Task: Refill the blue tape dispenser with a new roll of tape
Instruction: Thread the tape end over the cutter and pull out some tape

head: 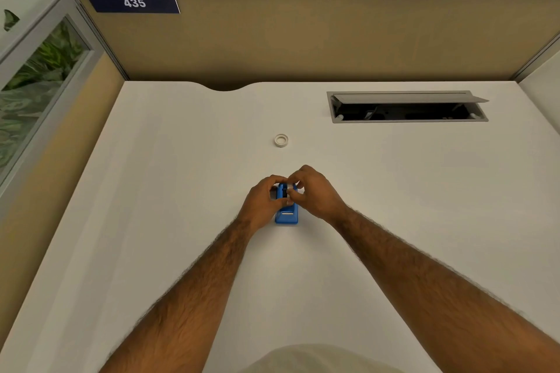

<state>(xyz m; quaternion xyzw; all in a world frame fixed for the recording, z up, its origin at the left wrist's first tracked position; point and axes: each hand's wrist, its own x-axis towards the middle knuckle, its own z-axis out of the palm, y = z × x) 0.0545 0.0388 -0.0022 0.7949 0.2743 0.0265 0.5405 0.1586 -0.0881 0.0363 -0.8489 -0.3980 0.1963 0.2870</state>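
Two hands meet over the blue tape dispenser (286, 215) on the white desk (394, 191). Left hand (263, 201) curls around its side; right hand (315, 194) pinches a small whitish piece at its top. Tape roll (281, 140) lies flat beyond, apart.

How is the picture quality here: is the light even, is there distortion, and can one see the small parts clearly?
Head view: soft, warm, even light, only faint shadows under the forearms on the desk; wide-angle bending curves the partition and desk edges; the blue tape dispenser is small and half covered by the left hand and right hand, so its detail is unclear; the tape roll is sharp but tiny.
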